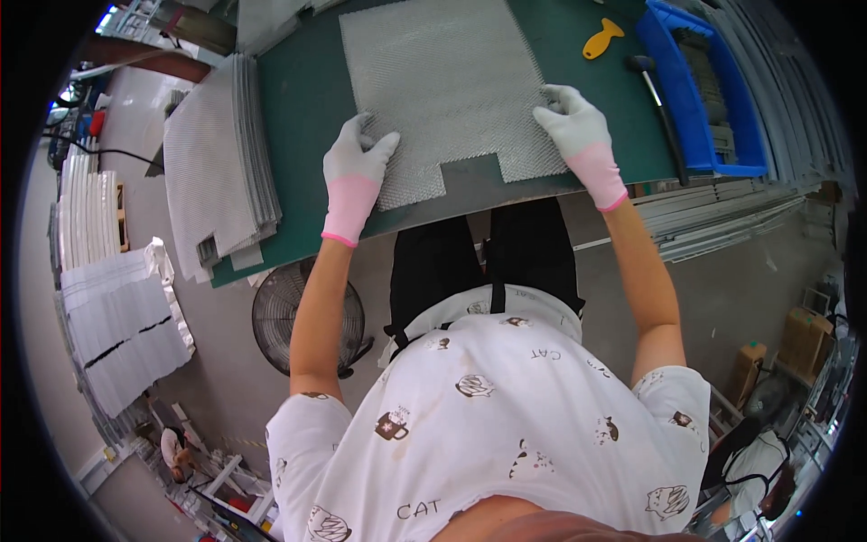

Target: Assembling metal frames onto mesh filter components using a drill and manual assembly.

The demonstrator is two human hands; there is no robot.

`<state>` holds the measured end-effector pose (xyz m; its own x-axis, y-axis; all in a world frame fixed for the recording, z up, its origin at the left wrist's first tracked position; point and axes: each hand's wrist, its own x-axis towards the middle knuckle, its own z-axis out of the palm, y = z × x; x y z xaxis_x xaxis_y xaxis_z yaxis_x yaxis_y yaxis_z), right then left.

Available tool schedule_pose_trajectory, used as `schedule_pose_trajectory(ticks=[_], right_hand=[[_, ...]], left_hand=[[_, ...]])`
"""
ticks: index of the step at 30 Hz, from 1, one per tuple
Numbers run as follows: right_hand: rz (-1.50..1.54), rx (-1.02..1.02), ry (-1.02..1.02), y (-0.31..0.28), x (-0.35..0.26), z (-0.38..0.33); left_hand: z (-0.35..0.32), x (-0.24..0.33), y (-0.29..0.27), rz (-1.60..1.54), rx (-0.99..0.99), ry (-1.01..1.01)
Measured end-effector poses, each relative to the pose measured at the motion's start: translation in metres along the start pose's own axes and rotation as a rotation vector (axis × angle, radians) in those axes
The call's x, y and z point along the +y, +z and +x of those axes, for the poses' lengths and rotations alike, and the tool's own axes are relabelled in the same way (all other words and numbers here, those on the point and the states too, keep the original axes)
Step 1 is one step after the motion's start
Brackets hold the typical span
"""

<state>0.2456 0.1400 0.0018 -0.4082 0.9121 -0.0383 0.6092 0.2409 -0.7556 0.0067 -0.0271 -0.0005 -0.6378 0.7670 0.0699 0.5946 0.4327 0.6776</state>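
Note:
A grey expanded-metal mesh sheet (452,81) with a rectangular notch in its near edge lies on the green worktable (302,126). My left hand (358,161), in a white glove with a pink cuff, grips its left side near the front corner, thumb over the top. On the opposite side my right hand (575,126), gloved the same way, holds the edge with thumb and fingers; some fingertips are hidden. Bare dark surface shows through the notch.
At the left stands a stack of mesh sheets (212,154). A yellow scraper (602,40), a black-headed hammer (657,108) and a blue bin (754,135) of grey parts lie to the right. A floor fan (298,316) stands below the table's front edge.

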Motion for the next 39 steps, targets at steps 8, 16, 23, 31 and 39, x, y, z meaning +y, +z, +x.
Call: schedule_pose_trajectory(ticks=[8,16,23,31,39], right_hand=[[0.076,0.015,0.088,0.008,0.007,-0.008],[-0.996,0.122,-0.227,0.014,-0.046,-0.009],[-0.636,-0.320,-0.827,0.032,-0.028,-0.047],[-0.596,-0.392,-0.826,0.025,-0.028,-0.045],[-0.212,-0.383,-0.782,0.029,-0.002,-0.043]], left_hand=[[-0.015,0.007,0.001,-0.101,-0.040,-0.133],[-0.008,0.010,-0.001,0.047,-0.071,-0.105],[-0.002,0.009,-0.006,0.185,-0.075,-0.109],[0.001,0.036,0.015,0.804,-0.293,0.798],[0.006,0.025,0.026,0.343,-0.387,0.539]])
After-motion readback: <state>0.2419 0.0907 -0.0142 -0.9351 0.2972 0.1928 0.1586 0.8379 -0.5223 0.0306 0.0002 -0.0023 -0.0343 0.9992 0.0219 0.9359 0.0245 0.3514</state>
